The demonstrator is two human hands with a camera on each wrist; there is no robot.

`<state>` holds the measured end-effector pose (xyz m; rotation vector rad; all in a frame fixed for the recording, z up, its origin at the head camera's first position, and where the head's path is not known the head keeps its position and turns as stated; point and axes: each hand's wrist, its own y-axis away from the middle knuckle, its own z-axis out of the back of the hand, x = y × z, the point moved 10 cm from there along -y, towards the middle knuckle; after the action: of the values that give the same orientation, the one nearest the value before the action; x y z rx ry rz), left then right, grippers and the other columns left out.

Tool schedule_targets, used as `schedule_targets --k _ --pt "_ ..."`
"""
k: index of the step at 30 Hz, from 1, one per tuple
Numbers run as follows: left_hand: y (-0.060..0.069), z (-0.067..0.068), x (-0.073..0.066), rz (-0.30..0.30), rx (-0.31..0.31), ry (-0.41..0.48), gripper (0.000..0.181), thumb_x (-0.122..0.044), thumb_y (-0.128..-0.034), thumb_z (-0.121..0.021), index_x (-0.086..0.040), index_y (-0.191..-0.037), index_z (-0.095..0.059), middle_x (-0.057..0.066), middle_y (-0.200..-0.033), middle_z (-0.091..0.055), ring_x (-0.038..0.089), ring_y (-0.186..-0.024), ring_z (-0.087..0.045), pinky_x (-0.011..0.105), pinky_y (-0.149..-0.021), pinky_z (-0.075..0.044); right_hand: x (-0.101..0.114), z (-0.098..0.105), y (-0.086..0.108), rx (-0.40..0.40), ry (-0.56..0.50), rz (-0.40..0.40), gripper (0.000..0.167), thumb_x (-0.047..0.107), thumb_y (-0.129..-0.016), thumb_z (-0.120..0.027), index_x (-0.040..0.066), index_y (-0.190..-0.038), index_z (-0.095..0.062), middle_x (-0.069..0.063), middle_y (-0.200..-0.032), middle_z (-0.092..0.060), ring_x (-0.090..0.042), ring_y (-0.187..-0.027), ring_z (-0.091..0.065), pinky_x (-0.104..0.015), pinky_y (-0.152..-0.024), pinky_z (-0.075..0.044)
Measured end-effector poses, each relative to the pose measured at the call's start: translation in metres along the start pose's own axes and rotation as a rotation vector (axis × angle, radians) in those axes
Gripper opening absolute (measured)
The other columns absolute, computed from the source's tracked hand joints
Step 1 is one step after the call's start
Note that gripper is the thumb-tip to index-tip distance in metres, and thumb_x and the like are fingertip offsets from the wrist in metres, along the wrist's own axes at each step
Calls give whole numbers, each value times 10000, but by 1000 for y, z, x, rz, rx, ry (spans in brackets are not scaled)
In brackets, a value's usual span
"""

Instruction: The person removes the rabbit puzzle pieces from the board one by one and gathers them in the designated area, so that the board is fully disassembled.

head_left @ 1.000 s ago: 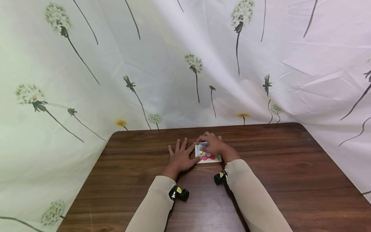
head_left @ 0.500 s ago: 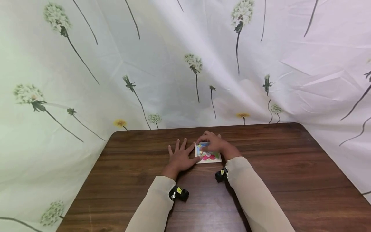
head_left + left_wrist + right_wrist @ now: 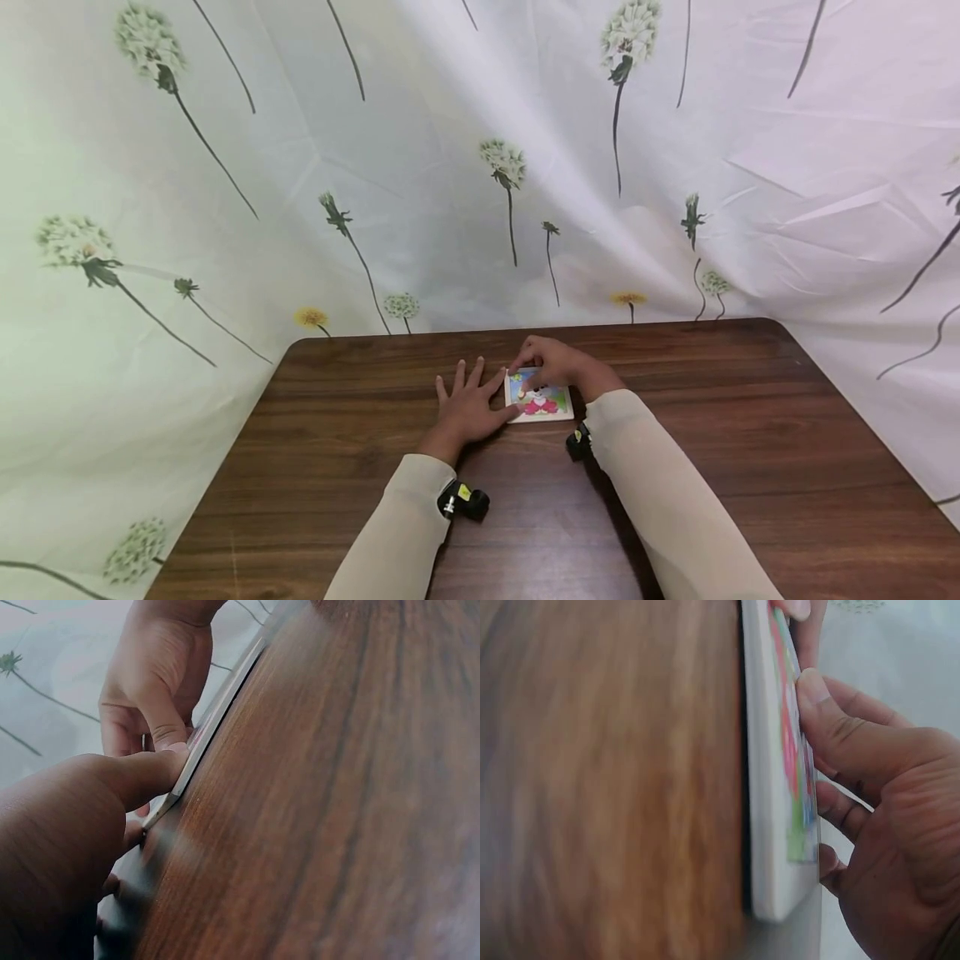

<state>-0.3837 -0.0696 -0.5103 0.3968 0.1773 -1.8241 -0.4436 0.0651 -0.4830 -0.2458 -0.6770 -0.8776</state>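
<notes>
Picture board [image 3: 543, 405] flat, face up, long axis unclear

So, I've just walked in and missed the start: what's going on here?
A person in beige sleeves is handling a white-edged rectangular board with a colourful cartoon picture, on a dark brown wood-grain table. The left hand is spread beside it, thumb on its near left corner. The right hand arches over its far part, touching the picture; whether it grips anything is unclear.
</notes>
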Motion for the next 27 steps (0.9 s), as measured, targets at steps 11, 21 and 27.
schedule_targets --k 11,21,27 --pt "1 -1 1 -23 -14 8 815 -705 -1028 -573 -304 -1714 -391 136 -1850 -148 478 -1716 -14 826 -1283 13 6 3 -7 25 88 27 269 145 -918 -899 145 -1185 -867 -78 -1182 -619 -191 -1010 -543 -323 -869 -509" --pt "2 1 0 -24 -28 24 800 -719 -1028 -570 -323 -1704 -409 130 -1848 -164 471 -1718 -13 828 -1281 13 11 3 -9 33 151 80 279 148 -903 -912 134 -1177 -867 -83 -1202 -612 -177 -1002 -535 -316 -873 -506" --pt "5 2 -4 1 -74 17 784 -701 -1029 -592 -272 -1675 -477 136 -1828 -243 466 -1715 -88 820 -1290 -31 11 4 -10 47 185 66 284 151 -892 -923 137 -1171 -872 -75 -1210 -638 -169 -1005 -567 -312 -878 -527"
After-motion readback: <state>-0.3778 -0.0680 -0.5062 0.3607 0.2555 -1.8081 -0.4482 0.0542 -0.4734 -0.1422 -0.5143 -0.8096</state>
